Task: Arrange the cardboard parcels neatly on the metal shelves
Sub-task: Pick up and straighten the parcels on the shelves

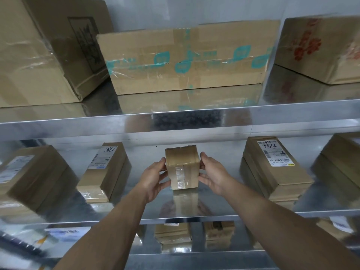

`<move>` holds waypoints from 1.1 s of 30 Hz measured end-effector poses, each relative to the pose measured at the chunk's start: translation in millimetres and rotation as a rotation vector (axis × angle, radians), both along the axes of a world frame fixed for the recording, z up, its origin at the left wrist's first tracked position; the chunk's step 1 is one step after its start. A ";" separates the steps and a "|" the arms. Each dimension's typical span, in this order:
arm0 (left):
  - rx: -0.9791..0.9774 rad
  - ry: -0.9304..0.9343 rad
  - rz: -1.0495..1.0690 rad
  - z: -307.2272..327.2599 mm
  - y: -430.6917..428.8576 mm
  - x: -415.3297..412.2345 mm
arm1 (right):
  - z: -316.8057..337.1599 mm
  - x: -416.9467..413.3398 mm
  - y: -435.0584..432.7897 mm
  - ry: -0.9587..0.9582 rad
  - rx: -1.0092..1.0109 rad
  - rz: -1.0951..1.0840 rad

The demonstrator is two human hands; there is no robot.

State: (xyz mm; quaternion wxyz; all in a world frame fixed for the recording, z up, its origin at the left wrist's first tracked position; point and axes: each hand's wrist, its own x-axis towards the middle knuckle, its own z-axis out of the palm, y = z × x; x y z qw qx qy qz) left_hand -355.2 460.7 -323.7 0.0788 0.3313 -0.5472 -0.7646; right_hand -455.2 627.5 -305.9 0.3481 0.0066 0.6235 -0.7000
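Note:
A small taped cardboard parcel (182, 166) stands upright in the middle of the middle metal shelf (214, 216). My left hand (153, 179) grips its left side and my right hand (212, 175) grips its right side, thumbs near the front edges. Its bottom edge touches the shelf. On the same shelf, a flat labelled parcel (106, 170) lies to the left. A stack of flat labelled parcels (274, 168) sits to the right.
The upper shelf (175, 121) carries three large cartons: a left carton (39, 55), a middle carton with teal tape (185, 57) and a right carton with red print (321, 49). More parcels sit at the middle shelf's far left (29, 176) and far right (342, 162), and below (173, 233).

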 end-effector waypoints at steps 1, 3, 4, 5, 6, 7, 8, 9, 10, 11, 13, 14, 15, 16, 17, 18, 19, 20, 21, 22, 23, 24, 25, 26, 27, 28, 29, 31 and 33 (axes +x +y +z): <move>-0.005 0.003 0.000 0.3 0.3 0.0 | 0.0 -0.3 -0.4 0.004 0.003 -0.003; -0.008 0.005 0.001 0.8 0.4 -0.6 | -0.1 -0.8 -0.8 0.011 0.012 -0.016; -0.004 0.008 0.005 1.0 0.5 -0.9 | 0.1 -1.1 -1.0 0.014 0.019 -0.019; 0.001 0.014 0.009 0.8 0.3 -1.2 | -0.2 -2.0 -1.1 0.013 0.031 -0.019; 0.006 0.017 0.014 0.6 0.0 -1.3 | -0.2 -2.3 -1.0 0.008 0.042 -0.020; 0.008 0.021 0.019 -0.3 -0.3 -1.4 | -0.3 -2.6 -0.8 0.000 0.050 -0.023; 0.009 0.023 0.023 -1.0 -0.2 -1.4 | -0.2 -2.7 -0.2 -0.007 0.056 -0.026; 0.007 0.023 0.028 -2.0 -0.5 -2.0 | 0.0 -2.6 -0.2 -0.012 0.061 -0.031; 0.005 0.023 0.036 -3.3 -0.8 -2.7 | 0.8 -2.2 0.0 -0.018 0.064 -0.035; 0.005 0.024 0.046 -4.5 -0.6 -3.4 | 0.1 -2.8 -0.5 -0.022 0.064 -0.038; 0.001 0.027 0.066 -5.0 0.5 -4.3 | -1.3 -2.6 -2.4 -0.035 0.052 -0.041; -0.007 0.025 0.072 -4.3 2.1 -4.4 | -0.9 -1.7 -2.9 -0.044 0.047 -0.041; -0.020 0.022 0.078 -4.9 3.1 -4.9 | -1.1 -1.5 -3.4 -0.052 0.045 -0.042; -0.024 0.028 0.089 -5.5 3.6 -5.7 | -0.6 -1.0 -3.7 -0.062 0.041 -0.042; -0.031 0.034 0.097 -7.5 3.7 -6.2 | 0.6 0.2 -3.4 -0.074 0.030 -0.043; -0.039 0.040 0.103 -8.1 3.9 -6.0 | 1.8 1.2 -2.8 -0.091 0.015 -0.044; -0.055 0.034 0.100 -8.1 4.1 -5.3 | 2.7 2.2 -1.9 -0.114 -0.004 -0.044; -0.064 0.030 0.100 -8.3 3.2 -5.2 | 3.9 2.7 -0.9 -0.141 -0.025 -0.040; -0.068 0.022 0.096 -7.9 3.3 -4.3 | 4.1 3.5 0.5 -0.170 -0.048 -0.031; -0.060 0.021 0.096 -7.4 3.3 -4.2 | 5.0 4.7 2.5 -0.194 -0.073 -0.021; -0.050 0.011 0.091 -4.9 4.2 -3.9 | 6.3 6.9 4.2 -0.213 -0.100 -0.013; -0.032 0.002 0.091 -4.1 3.8 -4.6 | 6.7 9.2 5.3 -0.225 -0.115 -0.007; -0.012 -0.009 0.089 -2.9 4.5 -6.5 | 6.9 11.2 6.3 -0.226 -0.124 0.003; 0.013 -0.013 0.079 -2.9 4.7 -9.0 | 7.4 13.5 7.4 -0.213 -0.130 0.017; 0.024 -0.013 0.061 0.3 6.3 -10.3 | 9.0 16.4 7.8 -0.192 -0.139 0.034; 0.032 -0.005 0.045 4.6 9.2 -11.5 | 9.1 18.5 8.4 -0.169 -0.136 0.053; 0.030 0.001 0.029 8.8 12.3 -12.7 | 8.2 19.4 8.4 -0.147 -0.127 0.072; 0.023 0.010 0.023 13.4 16.3 -15.4 | 3.6 18.9 6.5 -0.123 -0.102 0.099; 0.020 0.028 0.021 14.3 17.2 -16.9 | -1.7 16.8 4.2 -0.116 -0.076 0.094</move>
